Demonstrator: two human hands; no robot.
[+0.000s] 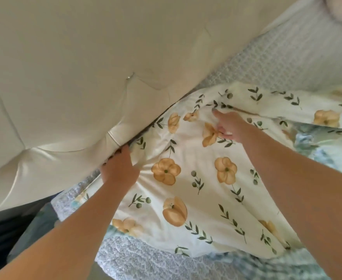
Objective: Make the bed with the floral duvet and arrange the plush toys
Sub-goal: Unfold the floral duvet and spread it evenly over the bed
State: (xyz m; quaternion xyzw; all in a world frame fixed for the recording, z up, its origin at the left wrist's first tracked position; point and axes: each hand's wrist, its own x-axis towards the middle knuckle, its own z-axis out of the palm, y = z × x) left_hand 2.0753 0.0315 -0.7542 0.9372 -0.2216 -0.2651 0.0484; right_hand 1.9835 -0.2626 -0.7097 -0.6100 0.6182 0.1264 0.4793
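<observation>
My left grip [119, 168] is clamped on the duvet [186, 199] at its top edge, right against the headboard [65, 77]. My right grip [228, 126] pinches a fold farther along the bed [267, 63]. The duvet lies bunched between them, so I think it needs pulling sideways, along the headboard.

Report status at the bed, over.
Left hand grips white floral duvet edge at cream tufted headboard. Right hand pinches a duvet fold. No obstruction seen.

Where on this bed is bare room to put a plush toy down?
Free: the patterned sheet strip at upper right, between the headboard and the top edge of the floral duvet. Crowded: the bunched duvet by the headboard, where the left hand and right hand grip it.
</observation>
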